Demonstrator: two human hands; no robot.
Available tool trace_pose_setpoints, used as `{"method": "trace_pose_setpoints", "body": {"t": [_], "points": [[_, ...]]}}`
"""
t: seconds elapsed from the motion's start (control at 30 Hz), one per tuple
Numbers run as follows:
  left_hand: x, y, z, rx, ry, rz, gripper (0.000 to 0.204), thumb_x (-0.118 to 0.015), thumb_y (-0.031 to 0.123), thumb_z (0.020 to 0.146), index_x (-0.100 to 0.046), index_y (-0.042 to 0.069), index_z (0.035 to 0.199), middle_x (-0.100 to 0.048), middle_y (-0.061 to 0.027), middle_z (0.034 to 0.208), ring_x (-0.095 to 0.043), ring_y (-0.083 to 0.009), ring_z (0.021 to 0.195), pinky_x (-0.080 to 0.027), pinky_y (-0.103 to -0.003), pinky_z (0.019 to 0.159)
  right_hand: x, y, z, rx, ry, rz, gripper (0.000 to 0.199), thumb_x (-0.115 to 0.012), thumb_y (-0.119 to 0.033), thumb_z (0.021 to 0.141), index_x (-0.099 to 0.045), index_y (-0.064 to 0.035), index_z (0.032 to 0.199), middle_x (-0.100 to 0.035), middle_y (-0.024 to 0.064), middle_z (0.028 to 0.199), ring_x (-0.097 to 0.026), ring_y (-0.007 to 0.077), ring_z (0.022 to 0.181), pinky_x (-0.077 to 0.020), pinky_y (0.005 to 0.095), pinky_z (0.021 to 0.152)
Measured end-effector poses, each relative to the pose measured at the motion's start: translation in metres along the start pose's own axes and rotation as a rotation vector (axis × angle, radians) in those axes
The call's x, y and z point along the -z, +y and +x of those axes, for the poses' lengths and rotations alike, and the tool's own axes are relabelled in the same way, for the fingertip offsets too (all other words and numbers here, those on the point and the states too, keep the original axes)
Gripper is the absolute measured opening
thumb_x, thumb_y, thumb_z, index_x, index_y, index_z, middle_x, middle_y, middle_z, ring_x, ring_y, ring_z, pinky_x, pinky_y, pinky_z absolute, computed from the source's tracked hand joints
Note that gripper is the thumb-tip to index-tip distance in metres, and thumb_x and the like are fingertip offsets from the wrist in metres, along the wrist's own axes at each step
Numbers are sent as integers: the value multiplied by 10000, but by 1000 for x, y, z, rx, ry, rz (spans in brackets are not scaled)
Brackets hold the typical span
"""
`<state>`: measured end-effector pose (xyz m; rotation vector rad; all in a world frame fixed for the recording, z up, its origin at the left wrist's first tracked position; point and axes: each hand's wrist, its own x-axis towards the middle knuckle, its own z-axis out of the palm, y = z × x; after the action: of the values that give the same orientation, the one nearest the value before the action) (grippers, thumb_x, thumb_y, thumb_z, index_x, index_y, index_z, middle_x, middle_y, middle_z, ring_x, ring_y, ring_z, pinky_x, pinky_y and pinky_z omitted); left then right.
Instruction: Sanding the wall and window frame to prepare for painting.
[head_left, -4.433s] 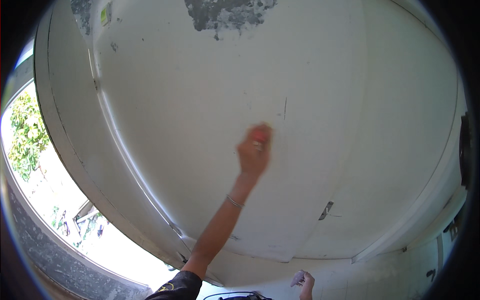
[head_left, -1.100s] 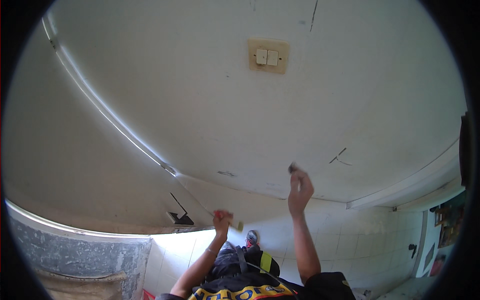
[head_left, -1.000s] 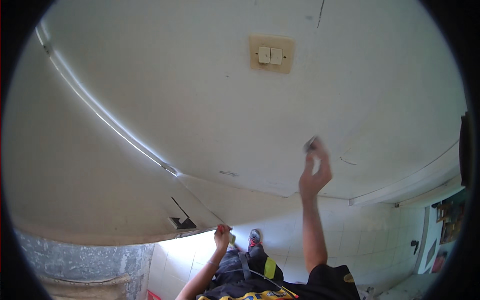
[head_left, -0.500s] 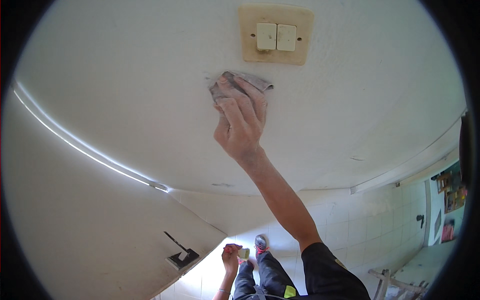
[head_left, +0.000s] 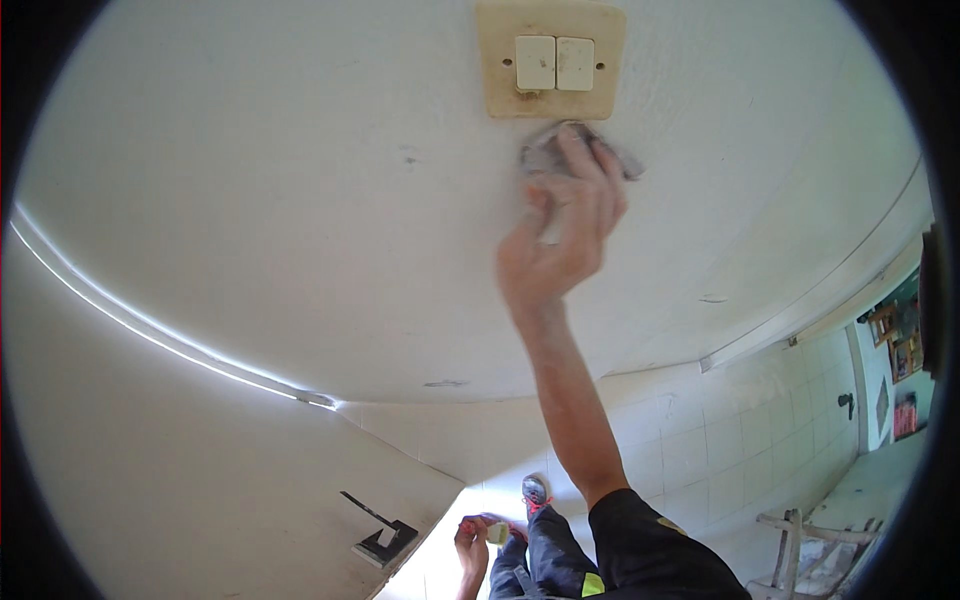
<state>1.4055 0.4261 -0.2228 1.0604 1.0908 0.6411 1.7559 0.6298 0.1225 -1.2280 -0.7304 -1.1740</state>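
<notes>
My right hand (head_left: 568, 225), dusted white and slightly blurred, presses a folded grey sheet of sandpaper (head_left: 545, 155) flat against the white wall (head_left: 300, 180). Its fingers are closed over the sheet, just below a yellowed switch plate (head_left: 500, 100) with two cream rockers. Low in the view, my left hand (head_left: 470, 545) hangs beside my leg. Its fingers are wrapped round a small tool with a red handle and a pale yellowish end (head_left: 497, 533); distance keeps me from making out its exact kind.
On a pale surface at the lower left lies a black-and-white flat object (head_left: 388, 542) with a thin dark strip. A worn wooden frame (head_left: 795, 550) stands at the lower right. Farther right is a door handle (head_left: 846, 404). White floor tiles (head_left: 690, 440) lie below the wall.
My right hand has slid the sandpaper rightward and slightly up along the wall, uncovering a small grey mark. The view has shifted a little; my left hand still holds its tool.
</notes>
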Motion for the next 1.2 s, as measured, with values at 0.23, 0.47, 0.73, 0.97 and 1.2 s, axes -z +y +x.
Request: {"method": "trace_pose_setpoints", "body": {"t": [0.23, 0.47, 0.73, 0.97, 1.2], "points": [[-6, 7, -9, 24, -33, 12, 131, -524, 83, 1000, -583, 8, 910, -661, -64, 858, -607, -136, 825, -497, -289, 774, 8, 2, 4, -65, -7, -13, 129, -597, 63, 793, -567, -62, 779, -693, 100, 1169, -538, 330, 1196, -423, 429, 1012], [-8, 6, -15, 70, -89, 91, 151, -546, 91, 987, -606, 0, 882, -669, -61, 848, -622, -144, 846, -497, -296, 797, 11, 7, 8, 122, -161, 26, 124, -575, 76, 788, -567, -48, 800, -677, 124, 1196, -533, 371, 1201, -405, 463, 1038], [-1, 6, -21, 94, -99, 95, 110, -550, 62, 976, -589, 9, 887, -674, -73, 850, -635, -160, 846, -505, -304, 807, 13, 10, 3, 91, -141, 44, 151, -575, 105, 767, -595, -42, 797, -692, 127, 1186, -550, 365, 1204, -420, 423, 1036], [7, -10, -24, 50, -122, 161, 121, -562, 96, 978, -612, 10, 909, -689, -59, 851, -609, -132, 832, -486, -295, 776, 18, 24, 6, 155, -160, 47, 145, -609, 51, 760, -626, -47, 866, -664, 72, 1233, -544, 358, 1172, -412, 465, 1017], [18, -10, -33, 74, -135, 174, 156, -549, 129, 993, -609, 9, 912, -692, -78, 864, -606, -140, 823, -477, -297, 783, 31, 43, 24, 167, -127, 34, 172, -640, 88, 703, -614, -19, 835, -679, 64, 1191, -547, 332, 1159, -465, 419, 947]]}}
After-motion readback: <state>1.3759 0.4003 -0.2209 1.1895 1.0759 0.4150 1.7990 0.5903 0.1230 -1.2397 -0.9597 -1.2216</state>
